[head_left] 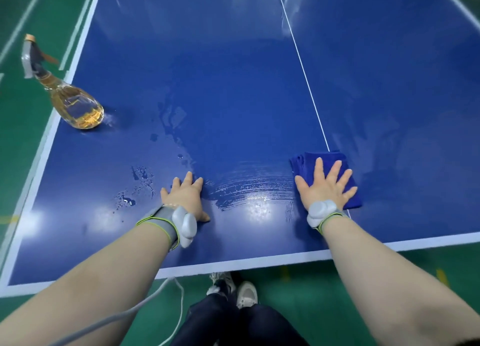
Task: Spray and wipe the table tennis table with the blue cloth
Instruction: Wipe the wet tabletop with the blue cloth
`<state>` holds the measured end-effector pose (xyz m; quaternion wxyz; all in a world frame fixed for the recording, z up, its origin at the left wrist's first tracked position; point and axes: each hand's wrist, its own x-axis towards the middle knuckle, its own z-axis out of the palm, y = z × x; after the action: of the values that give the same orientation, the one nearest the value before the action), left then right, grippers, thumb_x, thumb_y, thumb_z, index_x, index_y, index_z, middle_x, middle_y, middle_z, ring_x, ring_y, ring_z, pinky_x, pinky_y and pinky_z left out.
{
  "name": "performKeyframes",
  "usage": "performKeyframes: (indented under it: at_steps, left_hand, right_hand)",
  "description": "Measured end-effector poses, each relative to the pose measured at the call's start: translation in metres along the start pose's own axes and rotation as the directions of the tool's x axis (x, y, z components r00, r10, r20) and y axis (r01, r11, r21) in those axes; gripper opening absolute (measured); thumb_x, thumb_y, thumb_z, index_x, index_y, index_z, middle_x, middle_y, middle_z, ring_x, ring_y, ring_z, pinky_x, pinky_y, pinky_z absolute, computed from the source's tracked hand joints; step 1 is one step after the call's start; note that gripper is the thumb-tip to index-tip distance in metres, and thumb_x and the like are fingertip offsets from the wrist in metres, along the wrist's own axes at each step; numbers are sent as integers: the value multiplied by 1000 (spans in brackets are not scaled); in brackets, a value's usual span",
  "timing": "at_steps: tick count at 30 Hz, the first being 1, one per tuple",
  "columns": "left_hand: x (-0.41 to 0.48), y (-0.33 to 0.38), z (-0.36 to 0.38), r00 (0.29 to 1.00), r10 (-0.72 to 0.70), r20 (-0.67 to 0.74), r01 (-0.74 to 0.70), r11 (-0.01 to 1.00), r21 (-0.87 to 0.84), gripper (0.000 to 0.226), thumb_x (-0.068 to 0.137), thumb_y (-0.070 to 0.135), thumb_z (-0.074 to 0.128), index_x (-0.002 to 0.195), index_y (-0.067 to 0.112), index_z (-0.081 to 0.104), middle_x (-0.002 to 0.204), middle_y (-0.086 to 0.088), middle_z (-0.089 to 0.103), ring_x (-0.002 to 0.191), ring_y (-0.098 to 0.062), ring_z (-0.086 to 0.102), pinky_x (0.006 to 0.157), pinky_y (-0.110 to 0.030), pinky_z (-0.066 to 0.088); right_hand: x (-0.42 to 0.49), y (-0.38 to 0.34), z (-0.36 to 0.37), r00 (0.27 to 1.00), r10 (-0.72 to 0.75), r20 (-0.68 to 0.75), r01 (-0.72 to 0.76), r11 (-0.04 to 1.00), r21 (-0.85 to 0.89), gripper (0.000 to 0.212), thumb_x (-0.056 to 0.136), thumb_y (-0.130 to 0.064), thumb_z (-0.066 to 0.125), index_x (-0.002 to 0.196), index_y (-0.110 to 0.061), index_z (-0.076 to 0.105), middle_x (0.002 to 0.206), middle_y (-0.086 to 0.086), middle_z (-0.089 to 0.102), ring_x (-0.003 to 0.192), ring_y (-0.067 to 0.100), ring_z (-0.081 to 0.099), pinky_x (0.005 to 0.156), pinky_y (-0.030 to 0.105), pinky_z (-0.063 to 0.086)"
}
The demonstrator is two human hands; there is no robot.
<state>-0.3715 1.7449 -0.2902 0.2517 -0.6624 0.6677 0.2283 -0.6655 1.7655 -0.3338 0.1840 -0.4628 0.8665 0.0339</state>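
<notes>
Blue cloth (304, 163), folded into a pad, is pinned flat to the bench (233, 72) at lower right of the frame by the right hand (326, 187), whose fingers (319, 167) are spread wide across it. Arced wet streaks (249, 189) are seen between the cloth and the left hand (185, 197), which is laid palm-down at lower centre, fingers straight and close together. Unwiped droplets (140, 176) lie left of that hand, so a leftward sweep is judged likely, with the left hand in its path. The spray bottle (75, 104) is seen at the left edge, well apart from both hands.
</notes>
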Motion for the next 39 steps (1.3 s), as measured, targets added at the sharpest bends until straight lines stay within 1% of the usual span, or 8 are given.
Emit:
performKeyframes:
  at_steps: [5,10,15,20,27,31,35,39]
  left_hand:
    - [-1,-1,14,1000,-12,-3,12,1000,8,115,66,46,79,151,31,4,159,6,-6,146,-27,4,111,-57,23]
    - [3,0,12,1000,-10,14,9,1000,24,116,63,46,81,150,31,6,159,6,-3,145,-28,8,110,-56,25]
    - [3,-1,12,1000,-4,5,4,999,45,112,65,46,79,150,30,8,159,5,-2,143,-28,12,107,-55,29]
    - [4,-1,11,1000,-9,26,7,998,57,112,66,46,79,150,31,7,159,6,-4,143,-27,11,108,-55,28]
    - [8,-1,13,999,-16,29,14,998,53,113,67,47,79,151,30,4,159,6,-8,144,-28,7,108,-57,27]
    - [7,-1,18,1000,-25,6,25,1000,17,114,67,44,80,150,31,4,158,7,-7,144,-28,5,107,-60,27]
    - [3,3,17,998,-68,-4,68,998,-17,115,68,39,82,151,33,3,159,8,-7,146,-26,1,109,-62,21]
    - [0,4,22,994,-107,-36,105,992,-68,107,69,37,81,150,30,11,159,6,-1,147,-24,4,109,-62,21]
  right_hand:
    - [-61,-49,29,949,-312,40,314,944,-100,84,89,-70,38,156,-35,0,163,10,-15,147,40,-17,113,64,-7]
    - [-109,-78,49,735,-642,216,673,728,-127,80,90,-67,41,154,-40,2,162,3,-22,145,35,-25,111,61,-17]
    - [-85,-52,39,791,-597,134,609,790,-70,78,87,-68,47,153,-45,12,164,-4,-13,149,29,-17,114,56,-13]
    - [-36,22,14,973,-231,-23,230,972,-41,77,87,-70,42,153,-44,13,165,-3,-7,150,27,-11,116,57,-5]
    - [-33,34,12,997,56,-48,-55,998,28,82,90,-68,36,157,-31,6,164,10,-10,148,38,-13,114,65,-1]
    - [-76,-7,30,983,-183,4,183,983,-29,92,87,-69,42,156,-27,0,162,16,-14,145,44,-18,111,68,-4]
    - [-118,-37,47,824,-543,160,563,816,-131,90,88,-68,42,156,-29,-4,160,15,-23,143,43,-26,108,67,-15]
    - [-114,-28,48,761,-627,168,646,758,-95,83,88,-69,44,155,-39,4,162,6,-20,146,35,-25,111,61,-17]
